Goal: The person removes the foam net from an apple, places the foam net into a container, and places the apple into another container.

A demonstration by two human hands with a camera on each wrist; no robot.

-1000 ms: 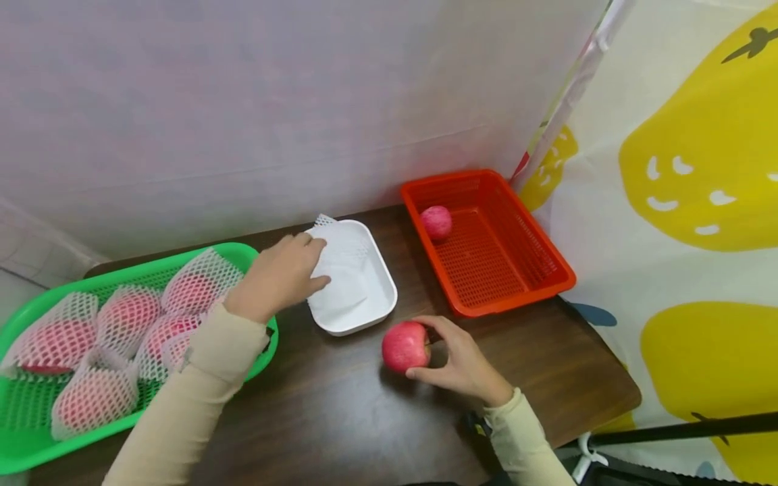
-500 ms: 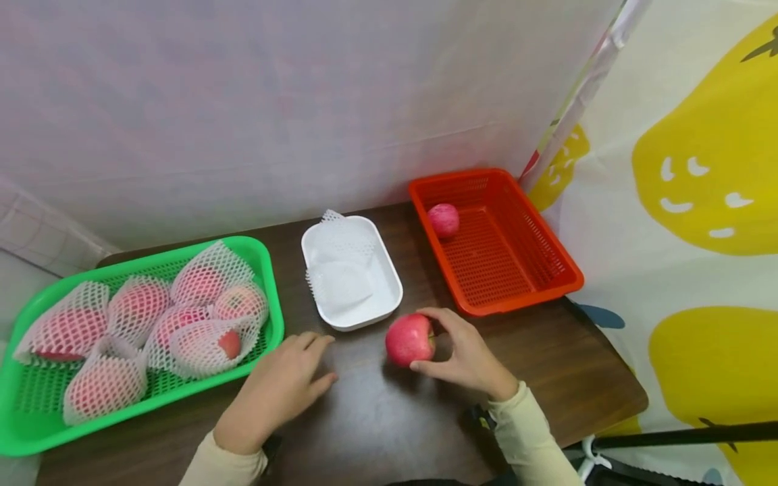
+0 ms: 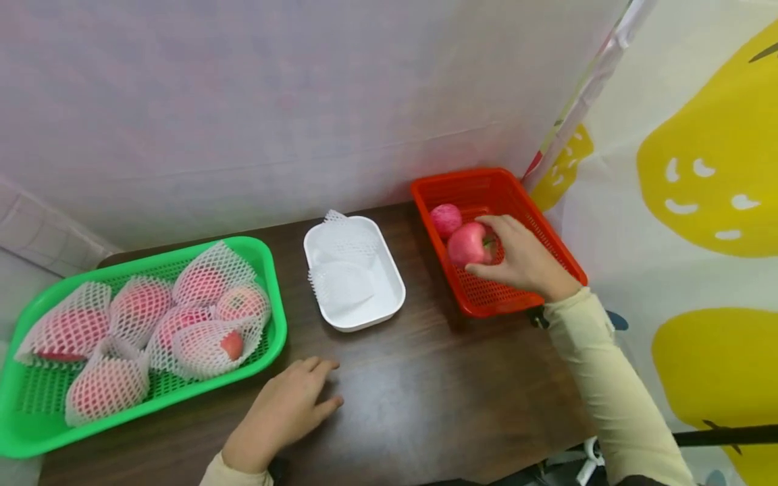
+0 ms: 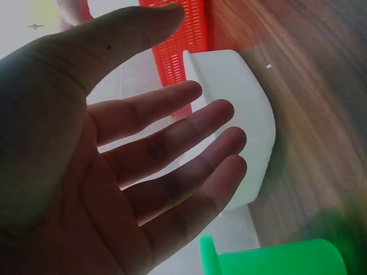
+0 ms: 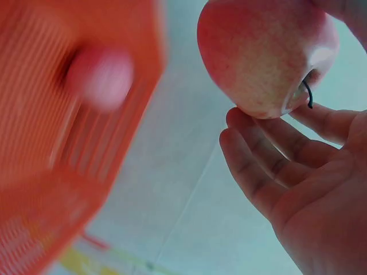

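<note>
A red apple (image 3: 467, 245) is held between the thumb and fingers of my right hand (image 3: 519, 260), over the red basket (image 3: 457, 295). In the right wrist view the same apple (image 5: 264, 51) shows its dark stem, with the fingertips against its side. Another pink-red apple (image 3: 446, 220) lies in that basket, near its left wall. My left hand (image 3: 286, 408) is over the table's front part, right of the green basket. Its fingers are loosely extended around nothing, as the left hand (image 4: 155, 154) shows in the left wrist view.
The green basket (image 3: 277, 317) at the left holds several apples in white foam nets. Between the baskets stands a white tray (image 3: 379, 300) with empty foam nets (image 3: 343, 280) in it. A dark wooden table (image 3: 425, 391) carries everything; a pale curtain rises behind.
The right hand has carried the apple from the table's middle up and right, over the red basket. My left hand has drawn back from the white tray toward the table's front.
</note>
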